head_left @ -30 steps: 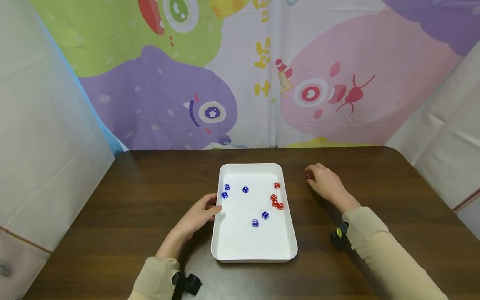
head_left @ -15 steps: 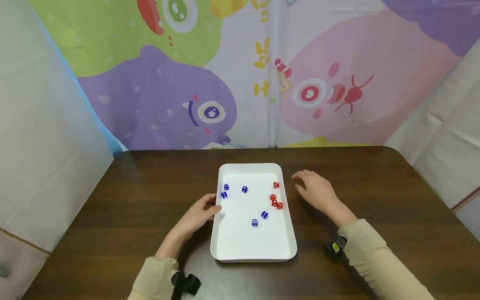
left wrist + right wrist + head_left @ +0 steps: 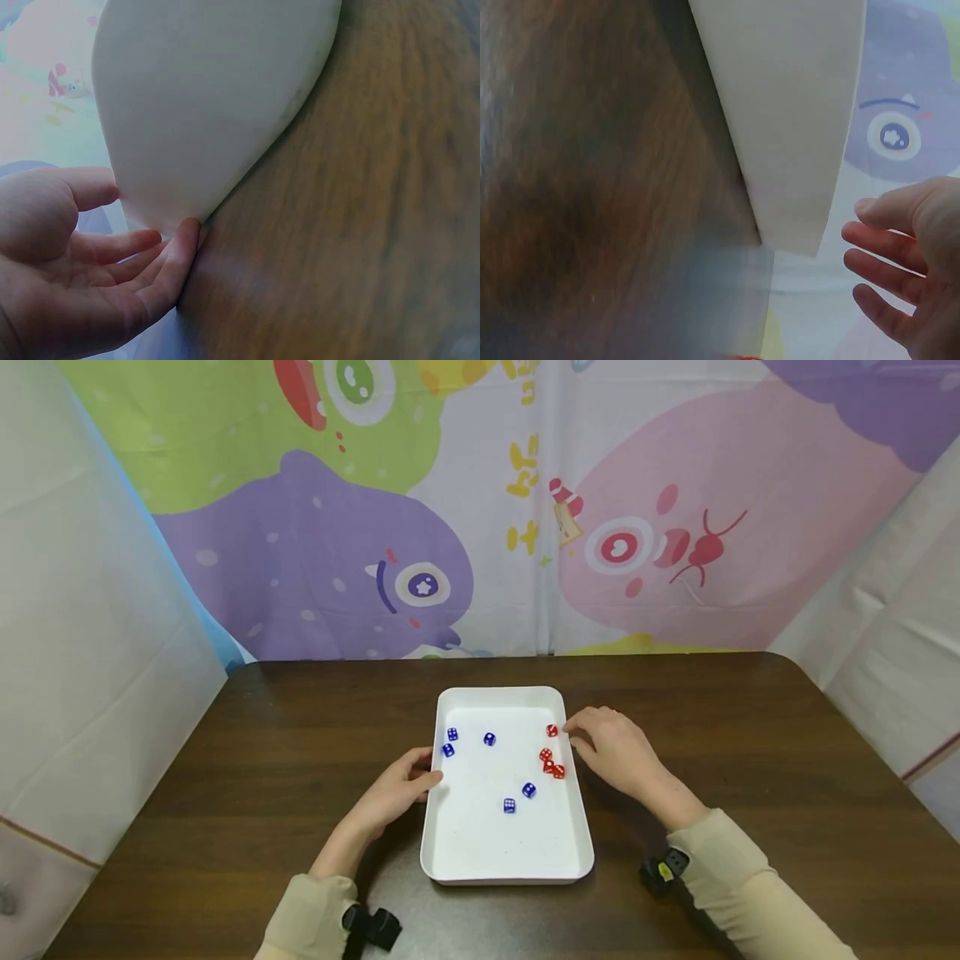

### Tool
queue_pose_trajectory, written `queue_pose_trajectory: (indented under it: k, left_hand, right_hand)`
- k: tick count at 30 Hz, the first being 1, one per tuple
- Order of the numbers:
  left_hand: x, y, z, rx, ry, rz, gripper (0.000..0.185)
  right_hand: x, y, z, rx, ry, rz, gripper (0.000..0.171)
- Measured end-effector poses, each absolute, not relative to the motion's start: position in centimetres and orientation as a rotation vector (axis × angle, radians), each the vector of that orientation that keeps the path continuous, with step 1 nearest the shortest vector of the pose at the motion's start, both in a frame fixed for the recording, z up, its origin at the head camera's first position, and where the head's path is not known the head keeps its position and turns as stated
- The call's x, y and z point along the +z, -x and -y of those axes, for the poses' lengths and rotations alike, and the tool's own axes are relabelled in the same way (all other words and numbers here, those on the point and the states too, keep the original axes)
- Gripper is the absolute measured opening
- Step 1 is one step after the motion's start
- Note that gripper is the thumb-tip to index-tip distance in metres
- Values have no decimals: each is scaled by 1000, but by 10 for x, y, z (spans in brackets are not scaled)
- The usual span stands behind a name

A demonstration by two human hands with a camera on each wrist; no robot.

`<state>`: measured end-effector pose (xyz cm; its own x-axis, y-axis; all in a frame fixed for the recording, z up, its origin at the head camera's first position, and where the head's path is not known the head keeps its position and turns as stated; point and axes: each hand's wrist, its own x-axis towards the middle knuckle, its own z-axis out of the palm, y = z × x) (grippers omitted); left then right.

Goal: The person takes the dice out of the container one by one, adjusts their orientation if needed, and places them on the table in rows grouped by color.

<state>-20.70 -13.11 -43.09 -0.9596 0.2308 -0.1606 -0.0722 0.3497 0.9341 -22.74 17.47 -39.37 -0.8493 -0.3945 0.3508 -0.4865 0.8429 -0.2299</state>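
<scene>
A white rectangular tray lies on the table with blue and red dice in it. My left hand grips its left side, thumb over the rim and fingertips against the outer wall. My right hand is held over the right rim with fingers apart, the index fingertip near a red die. No die shows in it in the right wrist view. Several red dice lie along the tray's right side. Blue dice are scattered across the left and middle, with a blue die nearest me.
The brown wooden table reaches out on both sides of the tray. Behind it hangs a cartoon-printed curtain. A small red thing peeks in at the bottom edge of the right wrist view. Black cameras are strapped to both wrists.
My right hand has moved left from a red die on the table to the tray's right rim, its fingers spreading. That die is out of sight in the head view. My left hand has stayed put.
</scene>
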Motion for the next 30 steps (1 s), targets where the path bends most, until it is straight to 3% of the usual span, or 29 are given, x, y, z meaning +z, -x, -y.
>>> queue_pose_trajectory:
  k: [15, 30]
  left_hand:
    - [-432, 207, 131, 1646, -142, -2356, 47]
    - [-431, 206, 131, 1628, -117, -2377, 47]
  right_hand:
    - [-399, 217, -157, 195, -874, 2668, 9]
    - [-405, 216, -147, 98, -885, 2736, 13]
